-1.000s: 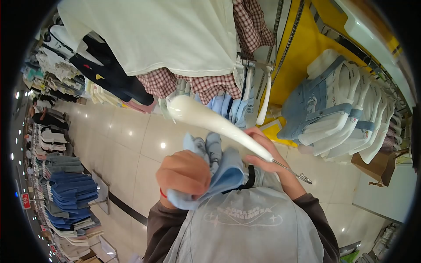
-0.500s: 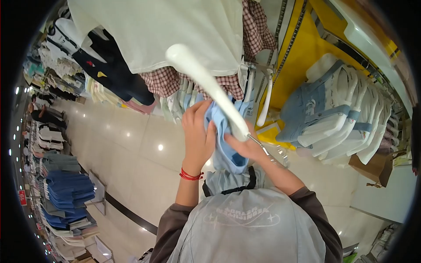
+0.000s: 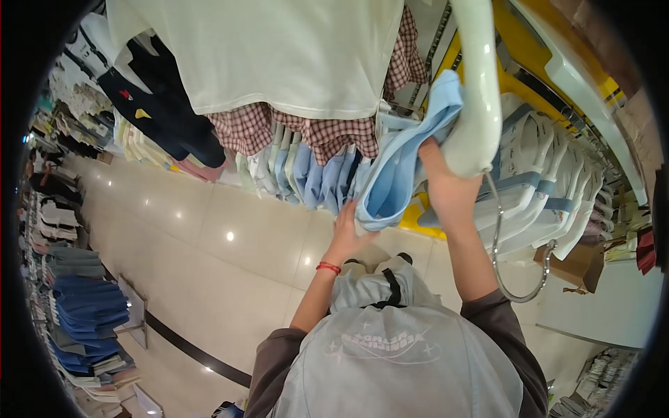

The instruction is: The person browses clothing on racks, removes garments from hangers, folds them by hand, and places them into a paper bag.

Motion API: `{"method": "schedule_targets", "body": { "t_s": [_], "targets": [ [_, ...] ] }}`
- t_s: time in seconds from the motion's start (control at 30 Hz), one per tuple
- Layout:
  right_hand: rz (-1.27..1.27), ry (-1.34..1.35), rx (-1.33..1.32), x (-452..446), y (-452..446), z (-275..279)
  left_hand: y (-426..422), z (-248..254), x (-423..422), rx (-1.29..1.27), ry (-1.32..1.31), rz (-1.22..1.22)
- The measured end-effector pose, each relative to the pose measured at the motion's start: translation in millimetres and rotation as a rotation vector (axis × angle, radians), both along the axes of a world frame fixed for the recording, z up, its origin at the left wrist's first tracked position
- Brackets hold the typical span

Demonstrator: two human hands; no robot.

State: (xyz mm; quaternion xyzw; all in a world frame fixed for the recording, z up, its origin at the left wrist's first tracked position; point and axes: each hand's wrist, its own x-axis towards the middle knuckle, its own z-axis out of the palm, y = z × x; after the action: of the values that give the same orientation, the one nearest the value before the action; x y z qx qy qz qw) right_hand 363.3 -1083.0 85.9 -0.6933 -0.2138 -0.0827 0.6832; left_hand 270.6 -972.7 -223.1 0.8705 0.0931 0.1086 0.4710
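Note:
A light blue garment hangs between my hands, its opening facing me and its upper part raised toward the right. My left hand is at the lower left edge of the cloth, its fingers against the fabric and its thumb blurred. A glossy white clothes hanger with a curved metal hook stands close to the camera, its hook pointing down. My right hand is closed at the hanger's middle, close against the garment; its fingertips are hidden behind hanger and cloth.
A white top over checked cloth hangs ahead, with a row of blue and white clothes below. On the right, white and denim garments hang by a yellow panel. Blue clothes line the left, across the tiled floor.
The hanger has swung to the right and turned more upright, its hook now hanging downward. The garment has been lifted and opened out. My right hand has risen; my left has dropped to its lower edge.

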Motion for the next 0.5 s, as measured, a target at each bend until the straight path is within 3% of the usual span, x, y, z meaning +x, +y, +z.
{"method": "schedule_targets", "body": {
  "t_s": [0.07,0.17,0.3,0.47,0.5],
  "targets": [
    [-0.111,0.027,-0.029,3,-1,16,15,-47,26,-0.001,-0.108,-0.106],
    [-0.213,0.001,-0.122,33,-23,22,29,-27,15,-0.501,0.028,0.086],
    [-0.134,0.07,-0.337,67,-72,19,74,84,-15,-1.35,-0.584,-0.25],
    [0.223,0.15,-0.455,57,-94,2,120,132,-11,-1.564,-0.873,-0.432],
    [0.237,0.148,-0.393,52,-92,2,117,130,-8,-1.555,-0.777,-0.156]
  ]
}}
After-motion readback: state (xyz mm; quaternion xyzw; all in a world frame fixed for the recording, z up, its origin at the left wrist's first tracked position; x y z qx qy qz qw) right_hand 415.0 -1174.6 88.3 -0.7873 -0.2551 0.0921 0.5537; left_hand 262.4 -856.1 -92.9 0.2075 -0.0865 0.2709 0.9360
